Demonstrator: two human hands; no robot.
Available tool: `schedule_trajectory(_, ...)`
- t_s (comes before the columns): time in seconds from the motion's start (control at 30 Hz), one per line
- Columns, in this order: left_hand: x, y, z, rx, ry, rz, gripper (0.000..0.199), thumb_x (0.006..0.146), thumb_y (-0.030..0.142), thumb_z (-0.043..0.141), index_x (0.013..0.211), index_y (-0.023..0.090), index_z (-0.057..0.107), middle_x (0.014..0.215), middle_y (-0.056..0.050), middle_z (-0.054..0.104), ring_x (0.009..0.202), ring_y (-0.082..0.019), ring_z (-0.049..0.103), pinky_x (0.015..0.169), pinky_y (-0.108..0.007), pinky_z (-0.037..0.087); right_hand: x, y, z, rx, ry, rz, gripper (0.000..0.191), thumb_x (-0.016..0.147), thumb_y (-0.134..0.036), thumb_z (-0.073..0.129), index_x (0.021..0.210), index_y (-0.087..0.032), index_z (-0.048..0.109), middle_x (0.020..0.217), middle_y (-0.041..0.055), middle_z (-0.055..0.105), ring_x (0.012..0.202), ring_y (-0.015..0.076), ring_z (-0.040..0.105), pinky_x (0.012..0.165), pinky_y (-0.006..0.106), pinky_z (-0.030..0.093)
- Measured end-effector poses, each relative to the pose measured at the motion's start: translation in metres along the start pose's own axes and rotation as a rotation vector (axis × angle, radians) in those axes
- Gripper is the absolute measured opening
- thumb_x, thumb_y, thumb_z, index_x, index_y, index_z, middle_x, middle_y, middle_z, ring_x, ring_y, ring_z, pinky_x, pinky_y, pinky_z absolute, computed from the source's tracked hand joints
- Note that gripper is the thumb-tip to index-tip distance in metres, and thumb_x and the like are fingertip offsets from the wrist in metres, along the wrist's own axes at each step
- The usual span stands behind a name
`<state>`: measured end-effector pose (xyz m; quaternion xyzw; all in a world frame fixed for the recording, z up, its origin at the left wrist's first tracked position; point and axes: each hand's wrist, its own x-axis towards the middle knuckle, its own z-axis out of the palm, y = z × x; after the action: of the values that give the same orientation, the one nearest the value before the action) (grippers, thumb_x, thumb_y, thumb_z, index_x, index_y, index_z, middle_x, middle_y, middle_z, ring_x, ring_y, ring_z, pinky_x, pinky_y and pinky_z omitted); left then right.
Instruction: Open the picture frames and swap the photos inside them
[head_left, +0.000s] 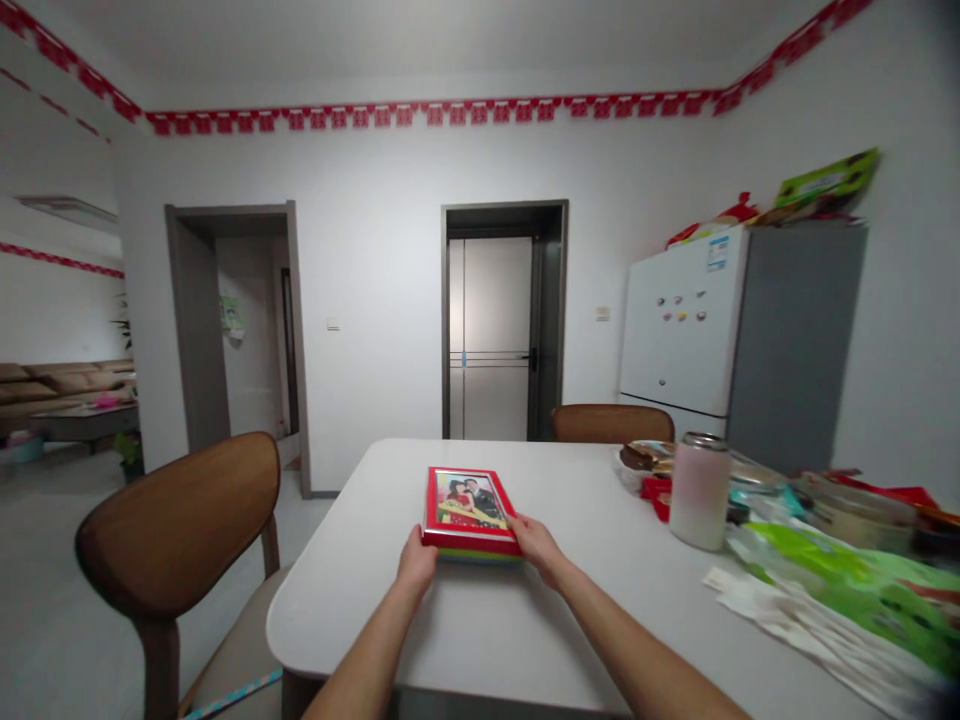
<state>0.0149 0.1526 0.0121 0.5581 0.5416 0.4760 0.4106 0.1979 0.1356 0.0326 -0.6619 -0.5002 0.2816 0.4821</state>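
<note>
A red photo frame with a silvery edge lies face up on the white table. Its picture shows two people. Beneath its near edge, green and blue layers show; I cannot tell whether they are part of the frame or separate things. My left hand grips the near left corner, its fingers mostly hidden at the side. On the right side, my right hand is closed around the edge, with the thumb near the picture's border.
To the right stand a pink-white tumbler, food containers, a green package and white tissues. A brown chair stands left of the table, another behind it. A refrigerator is at the back right.
</note>
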Motion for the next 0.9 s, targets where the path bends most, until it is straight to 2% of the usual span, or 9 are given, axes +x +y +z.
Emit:
schedule_trajectory(0.17, -0.002, 0.005, -0.022, -0.175, 0.09, -0.033, 0.028, 0.082, 0.031, 0.047, 0.106, 0.017, 0.046, 0.108, -0.005, 0.05, 0.09, -0.018, 0.052, 0.075, -0.038, 0.045, 0.007, -0.011, -0.004, -0.054, 0.086, -0.042, 0.038, 0.078, -0.03, 0.041, 0.109, -0.011, 0.049, 0.087, 0.0082, 0.061, 0.084, 0.0201, 0.055, 0.073, 0.031, 0.041)
schedule_trajectory(0.3, -0.02, 0.047, -0.034, -0.375, 0.094, 0.051, 0.045, 0.075, 0.02, 0.054, 0.116, 0.013, 0.037, 0.086, -0.003, 0.055, 0.073, -0.013, 0.055, 0.069, -0.029, 0.043, -0.015, -0.049, -0.011, 0.008, 0.131, -0.176, 0.057, 0.074, -0.028, 0.04, 0.128, -0.015, 0.026, 0.072, 0.0005, 0.058, 0.066, 0.0136, 0.054, 0.062, 0.025, 0.04)
schedule_trajectory(0.37, -0.036, 0.082, -0.032, -0.496, 0.021, 0.155, 0.058, 0.072, 0.015, 0.053, 0.123, 0.013, 0.027, 0.069, 0.004, 0.053, 0.059, -0.008, 0.051, 0.062, -0.023, 0.042, -0.04, -0.081, -0.011, 0.314, 0.051, -0.376, 0.066, 0.071, -0.027, 0.042, 0.131, -0.021, 0.015, 0.059, -0.0066, 0.049, 0.049, 0.0088, 0.045, 0.051, 0.022, 0.038)
schedule_trajectory(0.43, -0.055, 0.118, -0.027, -0.602, -0.071, 0.266, 0.066, 0.068, 0.014, 0.053, 0.126, 0.021, 0.023, 0.062, 0.008, 0.049, 0.052, -0.005, 0.047, 0.058, -0.02, 0.039, -0.068, -0.113, -0.013, 0.61, -0.087, -0.515, 0.069, 0.068, -0.023, 0.044, 0.131, -0.027, 0.014, 0.052, -0.01, 0.041, 0.043, 0.0065, 0.037, 0.046, 0.02, 0.034)
schedule_trajectory(0.57, -0.09, 0.164, -0.019, -0.79, -0.332, 0.433, 0.079, 0.06, 0.015, 0.06, 0.127, 0.026, 0.02, 0.059, 0.009, 0.049, 0.049, -0.005, 0.044, 0.052, -0.019, 0.036, -0.108, -0.152, -0.021, 0.941, -0.232, -0.565, 0.07, 0.064, -0.016, 0.045, 0.128, -0.03, 0.022, 0.051, -0.0102, 0.041, 0.045, 0.0058, 0.036, 0.046, 0.018, 0.033)
schedule_trajectory(0.67, -0.1, 0.169, -0.017, -0.919, -0.465, 0.479, 0.085, 0.058, 0.014, 0.062, 0.129, 0.023, 0.016, 0.056, 0.01, 0.049, 0.047, -0.005, 0.042, 0.05, -0.018, 0.033, -0.115, -0.153, -0.026, 1.001, -0.261, -0.533, 0.07, 0.063, -0.012, 0.047, 0.126, -0.031, 0.025, 0.049, -0.0106, 0.042, 0.045, 0.0055, 0.037, 0.046, 0.017, 0.032)
schedule_trajectory(0.77, -0.097, 0.16, -0.015, -0.946, -0.414, 0.381, 0.085, 0.055, 0.016, 0.067, 0.126, 0.024, 0.021, 0.056, 0.01, 0.05, 0.049, -0.005, 0.044, 0.052, -0.018, 0.034, -0.108, -0.142, -0.024, 1.02, -0.264, -0.466, 0.061, 0.063, -0.014, 0.05, 0.12, -0.03, 0.034, 0.049, -0.0106, 0.045, 0.044, 0.0052, 0.039, 0.044, 0.017, 0.031)
schedule_trajectory(0.87, -0.087, 0.15, -0.013, -0.93, -0.338, 0.188, 0.059, 0.058, 0.034, 0.067, 0.109, 0.02, 0.04, 0.053, 0.009, 0.051, 0.046, -0.005, 0.045, 0.048, -0.016, 0.033, -0.096, -0.131, -0.017, 1.025, -0.281, -0.27, 0.028, 0.068, -0.033, 0.049, 0.093, -0.02, 0.054, 0.046, -0.0075, 0.047, 0.038, 0.0047, 0.037, 0.038, 0.017, 0.028)
schedule_trajectory(0.9, -0.083, 0.147, -0.013, -0.909, -0.333, 0.125, 0.046, 0.062, 0.044, 0.062, 0.097, 0.017, 0.047, 0.049, 0.008, 0.05, 0.042, -0.005, 0.044, 0.044, -0.015, 0.031, -0.093, -0.128, -0.015, 1.008, -0.291, -0.187, 0.027, 0.07, -0.041, 0.046, 0.078, -0.017, 0.056, 0.043, -0.0064, 0.046, 0.035, 0.0043, 0.035, 0.035, 0.017, 0.025)
